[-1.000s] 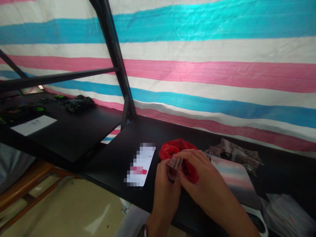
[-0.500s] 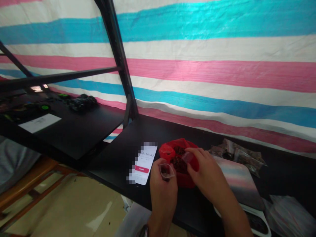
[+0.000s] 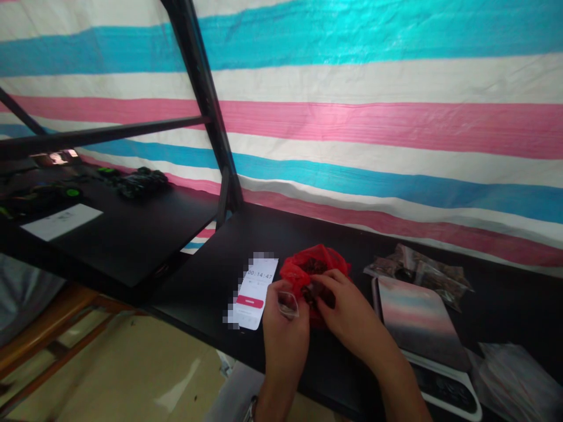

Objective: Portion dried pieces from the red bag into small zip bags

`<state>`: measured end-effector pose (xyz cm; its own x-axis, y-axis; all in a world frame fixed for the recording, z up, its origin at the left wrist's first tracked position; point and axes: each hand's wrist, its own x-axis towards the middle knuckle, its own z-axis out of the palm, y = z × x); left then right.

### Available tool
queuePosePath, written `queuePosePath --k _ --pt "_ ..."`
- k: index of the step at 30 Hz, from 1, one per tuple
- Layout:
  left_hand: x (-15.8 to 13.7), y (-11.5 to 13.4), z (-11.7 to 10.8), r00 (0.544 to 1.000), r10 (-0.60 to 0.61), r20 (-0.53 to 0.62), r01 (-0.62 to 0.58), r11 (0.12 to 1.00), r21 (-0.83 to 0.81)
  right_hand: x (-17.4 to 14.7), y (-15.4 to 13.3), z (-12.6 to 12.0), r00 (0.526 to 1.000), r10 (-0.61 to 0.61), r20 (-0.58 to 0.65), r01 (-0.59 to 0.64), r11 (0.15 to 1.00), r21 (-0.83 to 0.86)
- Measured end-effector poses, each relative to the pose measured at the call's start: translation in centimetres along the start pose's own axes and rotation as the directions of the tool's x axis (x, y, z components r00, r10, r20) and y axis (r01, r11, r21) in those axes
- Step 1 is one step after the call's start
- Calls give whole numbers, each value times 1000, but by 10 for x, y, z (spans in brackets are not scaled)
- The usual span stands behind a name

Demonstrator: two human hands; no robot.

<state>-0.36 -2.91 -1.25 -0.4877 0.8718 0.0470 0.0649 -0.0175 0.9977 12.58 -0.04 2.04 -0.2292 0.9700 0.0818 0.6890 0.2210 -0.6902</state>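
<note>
A red plastic bag (image 3: 292, 266) stands open on the black table, with small dark reddish-brown dried pieces (image 3: 313, 266) inside. My left hand (image 3: 285, 334) is closed around a small clear plastic bag (image 3: 288, 306), whose mouth faces up at the red bag's near left side. My right hand (image 3: 347, 308) reaches over the red bag's near side from the right. Its thumb and fingers pinch together beside dark pieces at the left hand's fingertips. What looks like a small see-through plastic piece in the right fingers is mostly hidden.
A phone (image 3: 255, 299) showing a timer lies left of the red bag. To the right is a flat digital scale (image 3: 422, 319), with filled clear bags (image 3: 440, 281) behind it and flat clear bags (image 3: 514, 375) beside it. A black upright post (image 3: 211, 117) rises behind.
My right hand has moved left and down, nearer my left hand. The translucent piece in its fingers, visible over the red bag before, is now mostly hidden. The view has shifted slightly.
</note>
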Motion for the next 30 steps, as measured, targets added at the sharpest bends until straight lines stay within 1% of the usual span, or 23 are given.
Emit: queuePosePath --k 2,5,10,13,18,22,24,26,28,30 --pt "1 0 -1 1000 -4 -3 4 999 -40 -1 0 0 1000 20 17 -20 999 46" --pt "2 0 -3 1000 17 -8 -18 997 -77 -1 0 0 999 48 12 -49 997 60" --pt "1 0 -3 998 56 35 -52 993 -103 3 0 3 993 116 -14 -115 992 53" --pt "0 1 -3 995 77 57 -70 991 -115 4 -1 3 989 145 7 -145 985 89" --pt "1 0 -5 992 93 86 -78 984 -158 2 -4 1 988 155 28 -157 976 150" --pt "4 -3 -6 991 84 106 -63 980 -190 2 -3 0 989 147 13 -147 983 113" --pt "6 -3 -7 990 97 106 -78 982 -173 3 -4 0 983 182 -9 -180 980 82" --pt "7 -2 -8 987 130 96 -118 986 -119 5 -3 0 975 221 -32 -217 971 95" --pt "7 -1 -8 980 180 85 -176 983 -50 6 0 -1 972 233 -40 -223 958 180" --pt "6 0 -8 967 241 86 -243 970 13 7 6 -4 977 211 -27 -194 936 295"
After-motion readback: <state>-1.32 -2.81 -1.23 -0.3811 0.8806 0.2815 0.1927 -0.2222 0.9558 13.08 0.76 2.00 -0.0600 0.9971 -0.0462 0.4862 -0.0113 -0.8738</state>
